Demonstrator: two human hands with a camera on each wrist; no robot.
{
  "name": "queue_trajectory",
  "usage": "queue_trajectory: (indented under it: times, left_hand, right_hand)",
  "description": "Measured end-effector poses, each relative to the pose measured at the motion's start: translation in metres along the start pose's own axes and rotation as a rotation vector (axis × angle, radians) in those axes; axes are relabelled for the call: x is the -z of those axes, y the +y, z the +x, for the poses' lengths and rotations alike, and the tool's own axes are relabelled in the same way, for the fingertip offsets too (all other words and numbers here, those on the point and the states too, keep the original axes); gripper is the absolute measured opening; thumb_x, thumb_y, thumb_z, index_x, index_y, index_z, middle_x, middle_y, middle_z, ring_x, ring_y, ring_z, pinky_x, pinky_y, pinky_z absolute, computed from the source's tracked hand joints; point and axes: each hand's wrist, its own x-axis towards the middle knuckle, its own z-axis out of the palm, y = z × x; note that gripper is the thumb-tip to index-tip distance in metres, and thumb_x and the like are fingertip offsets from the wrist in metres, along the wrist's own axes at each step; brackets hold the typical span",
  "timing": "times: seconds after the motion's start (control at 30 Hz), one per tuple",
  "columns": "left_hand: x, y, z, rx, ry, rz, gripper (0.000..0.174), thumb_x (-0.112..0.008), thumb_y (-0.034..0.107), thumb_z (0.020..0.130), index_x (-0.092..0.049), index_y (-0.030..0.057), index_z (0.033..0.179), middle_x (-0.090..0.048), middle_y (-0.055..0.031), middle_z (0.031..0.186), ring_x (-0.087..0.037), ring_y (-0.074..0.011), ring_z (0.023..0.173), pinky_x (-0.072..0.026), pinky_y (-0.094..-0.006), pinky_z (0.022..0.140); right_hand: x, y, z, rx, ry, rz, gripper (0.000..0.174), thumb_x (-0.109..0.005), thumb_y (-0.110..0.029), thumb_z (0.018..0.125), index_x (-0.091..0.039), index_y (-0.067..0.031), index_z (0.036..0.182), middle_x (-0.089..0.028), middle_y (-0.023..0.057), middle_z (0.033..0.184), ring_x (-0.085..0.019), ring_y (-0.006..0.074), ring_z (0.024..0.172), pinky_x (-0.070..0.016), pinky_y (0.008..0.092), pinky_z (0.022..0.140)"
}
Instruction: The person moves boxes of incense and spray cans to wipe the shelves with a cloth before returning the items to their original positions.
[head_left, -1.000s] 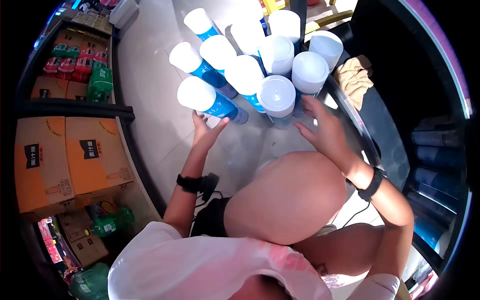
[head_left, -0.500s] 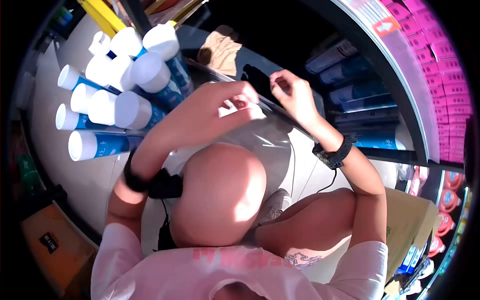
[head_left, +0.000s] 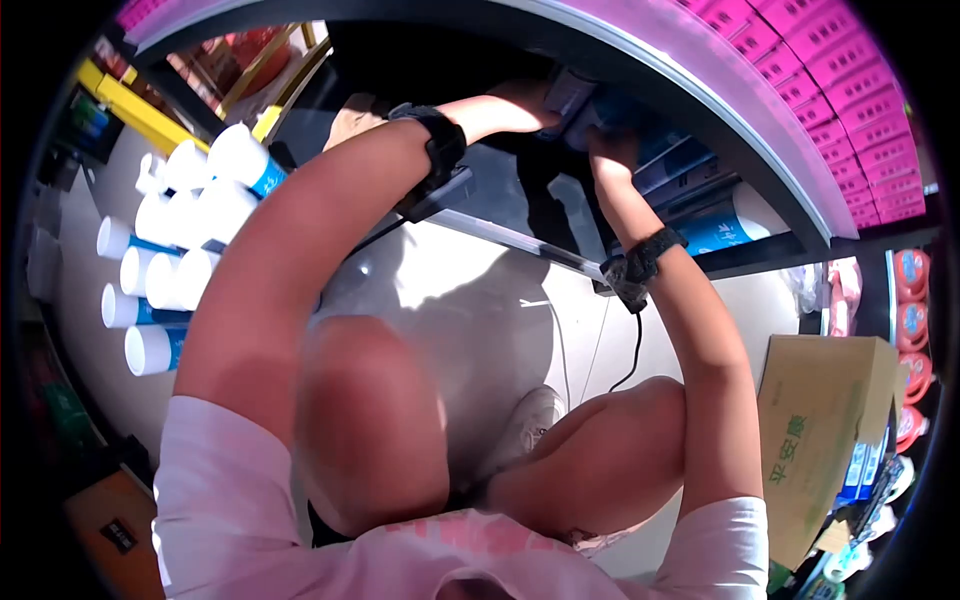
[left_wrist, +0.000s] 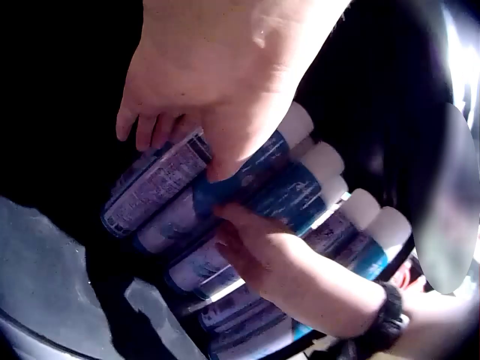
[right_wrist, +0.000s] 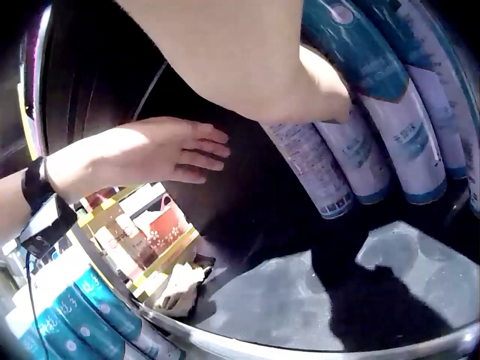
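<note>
Several blue-and-white bottles with white caps lie side by side on the dark shelf, one label-side bottle (left_wrist: 161, 184) at the end of the row. My left hand (head_left: 510, 108) (left_wrist: 214, 75) is over that end, its fingers (right_wrist: 202, 154) extended and spread; whether it touches a bottle is unclear. My right hand (head_left: 612, 155) (left_wrist: 266, 251) is against the bottles in the middle of the row, index finger out and the others slightly bent. Its fingers are mostly hidden in the right wrist view, where the back of the hand (right_wrist: 277, 82) covers the bottle tops.
White-capped bottles (head_left: 150, 350) stand on the floor at the left. The shelf's metal front edge (head_left: 510, 238) runs below my forearms. A tan cloth (head_left: 350, 120) lies at the shelf's left end. Pink boxes (head_left: 850, 120) fill the upper shelf; a cardboard box (head_left: 820, 440) stands right.
The view has turned right, away from the standing bottles. Both hands have moved from above the floor bottles and shelf edge into the shelf, to the lying bottles.
</note>
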Motion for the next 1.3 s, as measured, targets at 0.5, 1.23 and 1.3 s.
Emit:
queue_trajectory:
  times: [0.5,1.23,1.3]
  left_hand:
    - [-0.063,-0.031,0.085,-0.299,0.585,-0.459,0.042,-0.061,0.037,0.078,-0.057,0.0046,0.105,-0.06,-0.0142,0.104,-0.054,-0.03,0.102,-0.0409,-0.0384,0.089]
    - [-0.045,-0.018,0.011,-0.171,0.482,-0.372,0.042,-0.071,0.024,0.069,-0.058,0.0016,0.101,-0.06,-0.0131,0.101,-0.057,-0.0243,0.094,-0.0447,-0.0354,0.083]
    - [-0.035,-0.018,-0.008,-0.221,0.389,-0.684,0.047,-0.078,0.012,0.06,-0.057,-0.0006,0.1,-0.06,-0.0121,0.098,-0.058,-0.0205,0.089,-0.0468,-0.0336,0.08]
  right_hand:
    - [-0.013,-0.031,0.028,0.356,0.266,-0.193,0.038,-0.053,-0.032,0.083,-0.054,-0.0054,0.111,-0.055,0.017,0.113,-0.05,0.0343,0.108,-0.0387,0.0398,0.092]
    - [0.037,-0.082,-0.03,0.41,-0.277,0.075,0.064,-0.072,-0.022,0.061,-0.047,0.001,0.115,-0.051,0.02,0.116,-0.047,0.034,0.11,-0.0372,0.0385,0.093]
    - [0.034,-0.082,-0.035,0.308,-0.374,0.191,0.067,-0.074,-0.022,0.06,-0.046,0.0019,0.115,-0.05,0.0202,0.116,-0.048,0.0331,0.109,-0.0379,0.0378,0.093]
